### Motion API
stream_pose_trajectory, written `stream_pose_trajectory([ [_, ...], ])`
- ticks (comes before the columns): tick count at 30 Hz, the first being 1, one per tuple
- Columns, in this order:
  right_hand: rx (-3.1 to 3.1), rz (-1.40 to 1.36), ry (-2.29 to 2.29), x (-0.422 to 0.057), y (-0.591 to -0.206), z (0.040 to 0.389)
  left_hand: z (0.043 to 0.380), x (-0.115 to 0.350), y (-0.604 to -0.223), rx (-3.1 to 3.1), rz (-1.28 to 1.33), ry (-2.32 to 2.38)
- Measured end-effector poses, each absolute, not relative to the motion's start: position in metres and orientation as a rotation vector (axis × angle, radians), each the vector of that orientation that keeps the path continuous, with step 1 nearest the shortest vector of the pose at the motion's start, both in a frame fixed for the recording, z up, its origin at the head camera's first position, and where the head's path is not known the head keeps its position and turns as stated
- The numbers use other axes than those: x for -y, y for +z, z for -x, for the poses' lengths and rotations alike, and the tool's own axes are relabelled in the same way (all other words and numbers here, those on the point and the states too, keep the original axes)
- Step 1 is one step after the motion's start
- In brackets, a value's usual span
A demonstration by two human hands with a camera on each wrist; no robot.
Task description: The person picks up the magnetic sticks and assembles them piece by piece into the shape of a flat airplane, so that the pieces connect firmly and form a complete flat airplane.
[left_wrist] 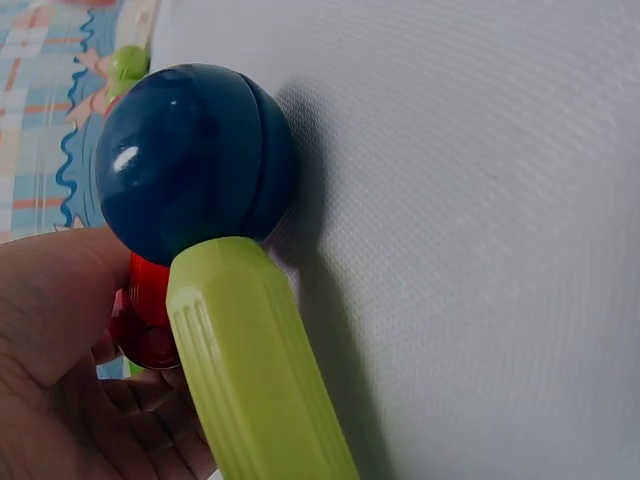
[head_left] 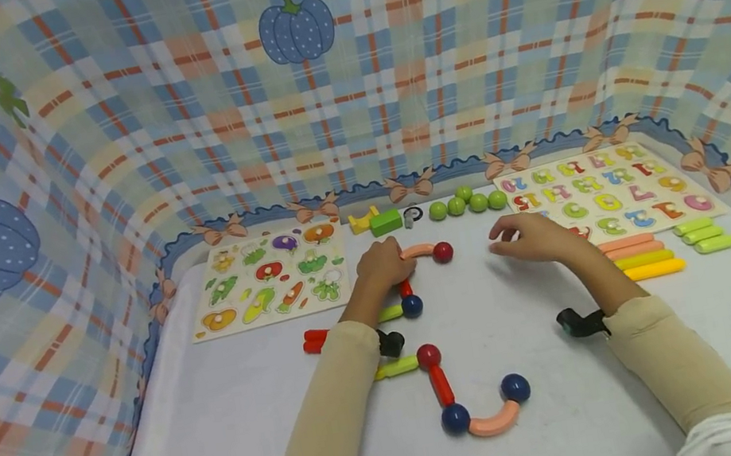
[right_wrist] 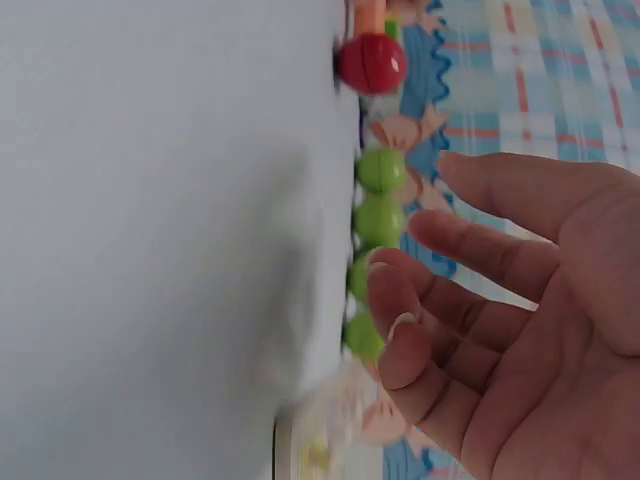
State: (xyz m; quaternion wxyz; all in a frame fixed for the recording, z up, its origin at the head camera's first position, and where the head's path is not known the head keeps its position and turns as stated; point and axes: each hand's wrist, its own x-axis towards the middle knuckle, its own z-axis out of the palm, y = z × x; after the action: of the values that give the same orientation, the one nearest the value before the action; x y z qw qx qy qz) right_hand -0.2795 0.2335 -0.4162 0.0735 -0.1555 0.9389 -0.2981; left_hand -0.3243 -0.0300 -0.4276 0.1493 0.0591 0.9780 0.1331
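My left hand (head_left: 382, 264) grips a red ball (left_wrist: 148, 340), mostly hidden by the fingers, at the end of a short red rod (left_wrist: 150, 285). That rod runs down to a dark blue ball (left_wrist: 195, 165), which also joins a lime-green rod (left_wrist: 260, 370). From the gripped end a curved peach rod (head_left: 418, 250) reaches right to another red ball (head_left: 443, 252). My right hand (head_left: 532, 236) hovers over the table to the right of it, fingers loosely bent and holding nothing. In the right wrist view the fingers (right_wrist: 440, 380) overlap the green balls (right_wrist: 380, 215) behind.
Nearer lies a second chain with a curved peach rod (head_left: 496, 422) and blue ball (head_left: 515, 388). Puzzle boards of vegetables (head_left: 257, 319) and numbers (head_left: 589, 178) flank the back. Green balls (head_left: 456, 205), a green block (head_left: 385, 222) and loose rods (head_left: 648, 270) lie about; plaid cloth (head_left: 382, 112) walls the table.
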Motion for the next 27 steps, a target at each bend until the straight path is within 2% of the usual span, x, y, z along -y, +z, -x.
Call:
stream_pose_trajectory([
  [6,-2.811,0.395,-0.850,-0.264,-0.415,0.261,0.322,0.033,-0.428,-2.807,-0.159,0.413],
  [18,-2.897,0.427,-0.682,-0.274,-0.403,0.252,0.299,0.029,-0.418,-2.773,-0.206,0.467],
  [27,-2.879,0.156,-0.502,-0.337,-0.391,0.207,0.290,0.028,-0.417,-2.716,-0.225,0.445],
])
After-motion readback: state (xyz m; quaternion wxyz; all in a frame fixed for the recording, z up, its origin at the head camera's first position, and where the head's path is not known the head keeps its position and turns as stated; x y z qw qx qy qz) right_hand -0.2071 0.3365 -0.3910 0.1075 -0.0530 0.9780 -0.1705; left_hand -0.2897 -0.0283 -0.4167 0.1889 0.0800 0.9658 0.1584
